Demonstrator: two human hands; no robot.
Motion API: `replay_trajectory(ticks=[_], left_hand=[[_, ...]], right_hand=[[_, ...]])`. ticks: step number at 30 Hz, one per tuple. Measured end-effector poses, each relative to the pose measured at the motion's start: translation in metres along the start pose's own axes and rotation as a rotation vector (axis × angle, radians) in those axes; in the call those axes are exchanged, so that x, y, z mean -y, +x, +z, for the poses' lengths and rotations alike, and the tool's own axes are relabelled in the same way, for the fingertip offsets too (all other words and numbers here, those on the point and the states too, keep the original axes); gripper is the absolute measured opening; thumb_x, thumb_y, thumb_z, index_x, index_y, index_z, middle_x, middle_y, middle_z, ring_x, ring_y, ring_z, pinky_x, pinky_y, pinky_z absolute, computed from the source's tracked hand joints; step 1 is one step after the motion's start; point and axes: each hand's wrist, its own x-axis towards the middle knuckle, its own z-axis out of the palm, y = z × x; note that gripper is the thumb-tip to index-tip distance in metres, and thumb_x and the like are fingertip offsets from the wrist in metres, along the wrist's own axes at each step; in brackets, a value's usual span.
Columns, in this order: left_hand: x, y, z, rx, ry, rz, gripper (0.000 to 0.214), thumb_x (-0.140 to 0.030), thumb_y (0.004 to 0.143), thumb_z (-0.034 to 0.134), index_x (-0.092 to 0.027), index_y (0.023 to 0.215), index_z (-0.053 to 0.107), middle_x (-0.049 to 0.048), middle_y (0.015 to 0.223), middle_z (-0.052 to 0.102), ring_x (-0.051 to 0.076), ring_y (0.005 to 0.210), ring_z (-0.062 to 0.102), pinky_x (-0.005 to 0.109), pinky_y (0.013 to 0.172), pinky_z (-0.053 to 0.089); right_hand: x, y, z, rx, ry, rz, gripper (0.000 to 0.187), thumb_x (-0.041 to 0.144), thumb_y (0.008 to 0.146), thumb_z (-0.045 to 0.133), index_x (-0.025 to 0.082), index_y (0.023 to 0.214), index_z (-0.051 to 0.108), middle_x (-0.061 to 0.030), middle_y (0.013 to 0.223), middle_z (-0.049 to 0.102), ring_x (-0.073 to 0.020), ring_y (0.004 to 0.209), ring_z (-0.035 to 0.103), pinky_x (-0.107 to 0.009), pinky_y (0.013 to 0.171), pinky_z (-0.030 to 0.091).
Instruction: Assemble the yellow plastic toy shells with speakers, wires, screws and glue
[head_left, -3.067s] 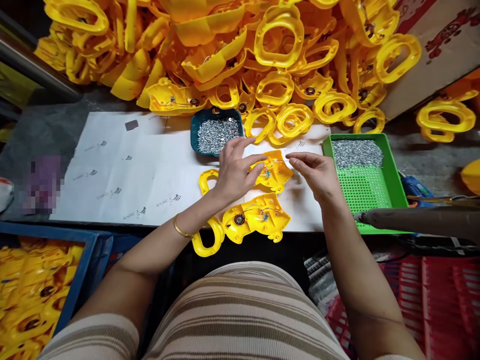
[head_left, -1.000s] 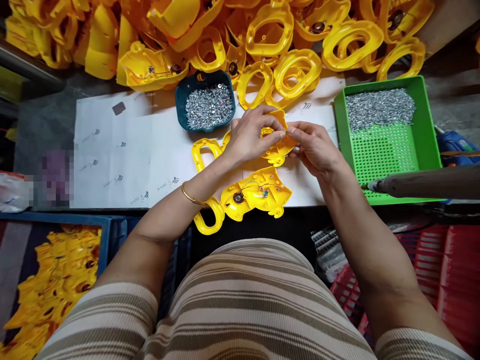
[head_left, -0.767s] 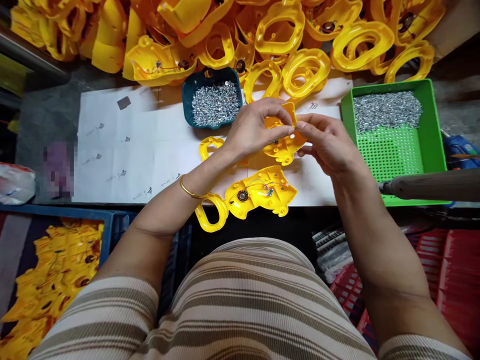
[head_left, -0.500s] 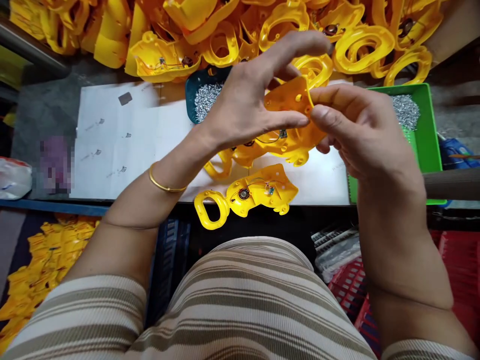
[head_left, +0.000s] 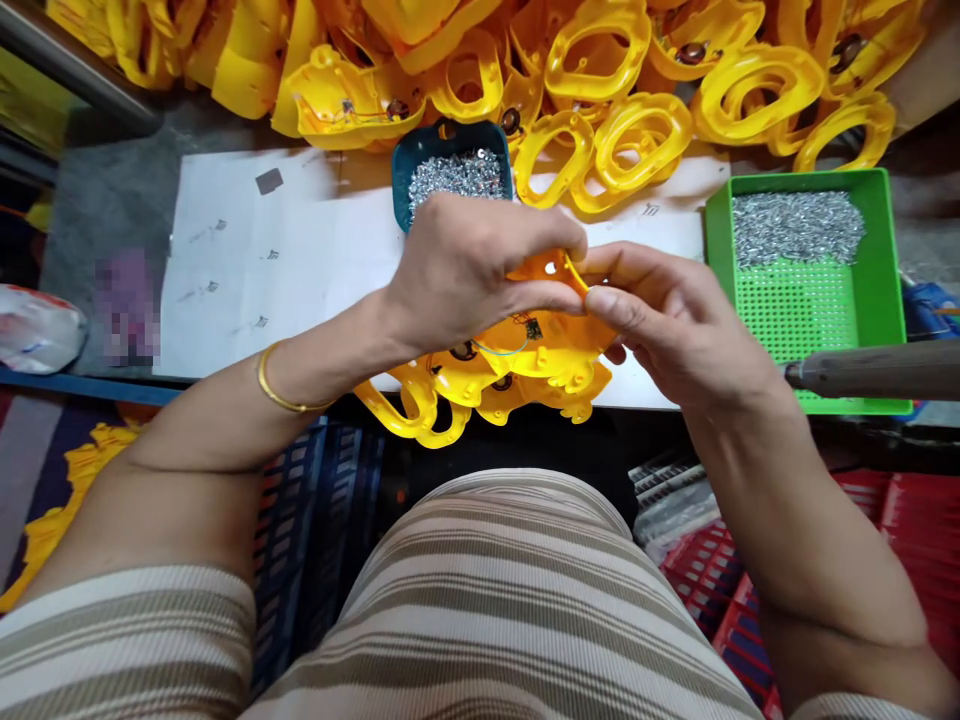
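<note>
Both my hands hold a yellow plastic shell half [head_left: 566,350] with a looped handle, a small circuit board and a thin wire inside. My left hand [head_left: 480,260] grips its upper edge between thumb and fingers. At the right edge, the thumb and fingertips of my right hand [head_left: 652,310] pinch the same shell. Beneath it, another yellow shell half [head_left: 510,402] lies at the table's front edge, partly covered; its loop handle juts past the edge. Just behind my left hand is a dark teal tray [head_left: 401,185] of small silvery screws.
A green basket [head_left: 896,300] with small metal pieces stands at the right, a grey rod [head_left: 870,368] pointing over it. Yellow shells [head_left: 360,100] are heaped along the back. White sheeting [head_left: 300,260] covers the tabletop. Red crates [head_left: 919,540] and a blue crate [head_left: 300,540] sit below.
My hands have come down and nearer with the shell, now over the other shell half. The left fingers, spread before, have closed onto the shell. The view has shifted slightly.
</note>
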Motion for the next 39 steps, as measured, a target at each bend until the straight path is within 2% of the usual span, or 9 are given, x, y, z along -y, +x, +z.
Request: replay_trajectory(ticks=[6,11,16,19,21,24,30,34,39], left_hand=[[0.011,-0.002,0.015,0.053,-0.053,-0.029,0.041,-0.056,0.084,0.067,-0.022,0.108,0.068,0.0025,0.103,0.074,0.019,0.093,0.07,0.029,0.08,0.051],[0.012,0.005,-0.011,0.147,-0.169,-0.07,0.048,-0.058,0.077,0.073,-0.021,0.107,0.069,0.0015,0.096,0.074,0.02,0.09,0.07,0.029,0.081,0.052],[0.007,0.01,-0.04,0.094,-0.115,-0.1,0.04,-0.053,0.078,0.074,-0.019,0.1,0.073,-0.001,0.083,0.072,0.018,0.084,0.068,0.031,0.08,0.053],[0.008,0.007,-0.043,0.054,-0.097,-0.124,0.039,-0.052,0.078,0.075,-0.019,0.098,0.075,-0.0027,0.08,0.07,0.019,0.081,0.069,0.035,0.08,0.054],[0.01,0.002,-0.035,0.02,-0.122,-0.136,0.039,-0.051,0.078,0.075,-0.019,0.1,0.076,-0.0021,0.081,0.071,0.02,0.08,0.069,0.035,0.079,0.055],[0.009,-0.008,-0.016,0.021,-0.193,-0.156,0.042,-0.053,0.077,0.076,-0.021,0.103,0.076,0.0007,0.089,0.074,0.021,0.086,0.07,0.033,0.081,0.055],[0.011,-0.039,0.003,0.311,-0.241,-0.19,0.086,-0.074,0.07,0.069,-0.026,0.139,0.053,0.0075,0.134,0.062,0.03,0.121,0.059,0.043,0.103,0.047],[0.018,-0.087,0.019,0.449,-0.216,-0.298,0.088,-0.075,0.063,0.074,-0.03,0.136,0.056,0.0085,0.136,0.06,0.034,0.128,0.05,0.045,0.107,0.043],[0.018,-0.11,0.049,0.511,-0.276,-0.422,0.069,-0.072,0.063,0.076,-0.03,0.117,0.068,0.0055,0.119,0.065,0.028,0.111,0.06,0.031,0.088,0.049]], right_hand=[[-0.015,0.008,-0.006,0.133,0.093,0.08,0.04,0.048,0.074,0.08,0.016,0.095,0.069,-0.0002,0.081,0.065,-0.0073,0.065,0.057,-0.016,0.048,0.044],[-0.003,0.015,0.002,0.17,0.058,0.025,0.038,0.048,0.073,0.08,0.015,0.089,0.069,0.0006,0.078,0.065,-0.0056,0.064,0.057,-0.015,0.049,0.044],[0.019,0.03,0.008,0.182,0.026,0.003,0.027,0.036,0.083,0.074,0.012,0.092,0.068,0.0052,0.075,0.065,-0.0003,0.059,0.051,-0.012,0.051,0.04],[0.025,0.033,0.011,0.181,-0.012,0.046,0.027,0.038,0.09,0.062,0.012,0.096,0.068,0.0092,0.076,0.067,0.0027,0.059,0.05,-0.013,0.055,0.038],[0.021,0.029,0.012,0.169,-0.018,0.054,0.032,0.043,0.09,0.059,0.013,0.095,0.068,0.0101,0.076,0.067,0.0029,0.061,0.051,-0.014,0.056,0.037],[0.004,0.018,0.012,0.136,0.036,0.07,0.037,0.046,0.077,0.075,0.013,0.093,0.068,0.0074,0.073,0.065,0.0,0.06,0.053,-0.012,0.051,0.038],[-0.023,-0.007,-0.014,0.141,-0.036,0.216,0.053,0.052,0.077,0.075,0.012,0.111,0.066,-0.0034,0.084,0.068,-0.0087,0.062,0.06,-0.018,0.049,0.048],[-0.034,-0.027,-0.034,0.101,-0.193,0.27,0.049,0.056,0.08,0.068,0.016,0.106,0.068,-0.0022,0.074,0.066,-0.0103,0.054,0.057,-0.022,0.048,0.048],[-0.059,-0.028,-0.046,-0.141,-0.431,0.087,0.051,0.06,0.083,0.059,0.024,0.117,0.067,-0.0114,0.122,0.067,-0.0234,0.105,0.067,-0.034,0.086,0.057]])
